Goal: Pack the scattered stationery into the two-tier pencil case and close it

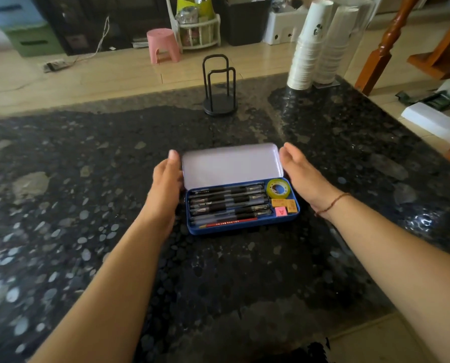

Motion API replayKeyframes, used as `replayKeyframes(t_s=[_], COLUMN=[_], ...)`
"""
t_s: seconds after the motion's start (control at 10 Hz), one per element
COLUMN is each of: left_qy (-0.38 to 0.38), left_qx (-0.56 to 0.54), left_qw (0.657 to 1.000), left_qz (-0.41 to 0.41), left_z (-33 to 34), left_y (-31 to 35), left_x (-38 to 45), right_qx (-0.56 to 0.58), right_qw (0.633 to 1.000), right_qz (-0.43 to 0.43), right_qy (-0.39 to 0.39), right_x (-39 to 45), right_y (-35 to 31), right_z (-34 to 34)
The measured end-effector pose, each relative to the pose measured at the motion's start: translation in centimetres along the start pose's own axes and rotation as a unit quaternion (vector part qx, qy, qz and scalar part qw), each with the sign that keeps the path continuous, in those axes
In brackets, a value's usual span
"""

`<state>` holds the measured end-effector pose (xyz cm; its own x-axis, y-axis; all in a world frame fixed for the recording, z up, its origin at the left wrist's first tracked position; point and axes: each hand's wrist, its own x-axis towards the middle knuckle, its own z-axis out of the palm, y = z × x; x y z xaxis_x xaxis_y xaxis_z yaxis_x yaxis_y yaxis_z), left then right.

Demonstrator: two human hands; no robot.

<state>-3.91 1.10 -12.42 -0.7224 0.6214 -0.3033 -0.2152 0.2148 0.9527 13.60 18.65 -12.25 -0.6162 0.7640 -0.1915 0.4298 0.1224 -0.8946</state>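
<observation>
The blue pencil case [244, 226] sits on the dark speckled stone counter [87, 205], near the middle, with its pale lid [231, 165] raised and tilted back on the far edge. Inside the open tray lie several black pens [226, 199] packed side by side along its length, and a red pencil [231, 222] lies along the near wall. At the right end of the tray a yellow roll of tape [278, 189] occupies the far corner; below it are orange erasers [285, 204] and a pink eraser [281, 211], touching one another.

The left hand [166, 176] is at the left end of the lid, fingers extended upward along its edge; contact looks likely, though the edge is blurred and I cannot confirm it. The fingers are not curled round anything. The right hand [297, 169] is at the right end of the lid, palm facing inward, fingers straight and relaxed, grasping nothing; a thin cord bracelet [332, 204] circles that wrist.

Further back on the counter a black wire stand [219, 87] rests upright on a round base. At the far right corner stand stacks of white paper cups [315, 45]. On the floor beyond is a pink stool [163, 44].
</observation>
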Motion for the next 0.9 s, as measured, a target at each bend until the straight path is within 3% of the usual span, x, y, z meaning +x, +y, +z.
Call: replayKeyframes(t_s=[0.1,0.2,0.3,0.4,0.5,0.6,0.8,0.9], left_qy=[0.048,0.084,0.131,0.082,0.085,0.08,0.08,0.146], left_qx=[-0.127,-0.01,0.296,0.44,0.477,0.518,0.437,0.28], left_qw=[0.991,0.994,0.925,0.861,0.848,0.829,0.875,0.942], left_qz=[0.014,0.065,0.197,0.243,0.215,0.193,0.194,0.112], left_z=[-0.9,-1.2,-0.3,0.8,1.1,1.3,1.3,0.9], left_y=[0.2,-0.8,-3.1,-5.0,-6.2,-6.3,-5.2,-4.7], left_x=[-0.6,-1.3,-2.5,-4.1,-4.4,-4.2,-5.3,-8.6], right_qx=[0.083,0.014,-0.178,-0.284,-0.377,-0.418,-0.425,-0.348], right_qw=[0.991,0.994,0.971,0.939,0.888,0.869,0.901,0.932], right_qz=[-0.052,-0.073,-0.139,-0.166,-0.21,-0.197,-0.067,-0.042], right_qy=[0.091,0.086,0.075,0.096,0.157,0.178,0.058,0.092], right_x=[-1.7,-3.6,-5.1,-6.3,-7.1,-7.3,-7.6,-10.2], right_y=[0.4,1.9,3.9,4.8,5.7,5.6,0.5,-1.1], right_z=[-0.9,-1.5,-0.8,0.0,0.5,1.2,0.2,-1.2])
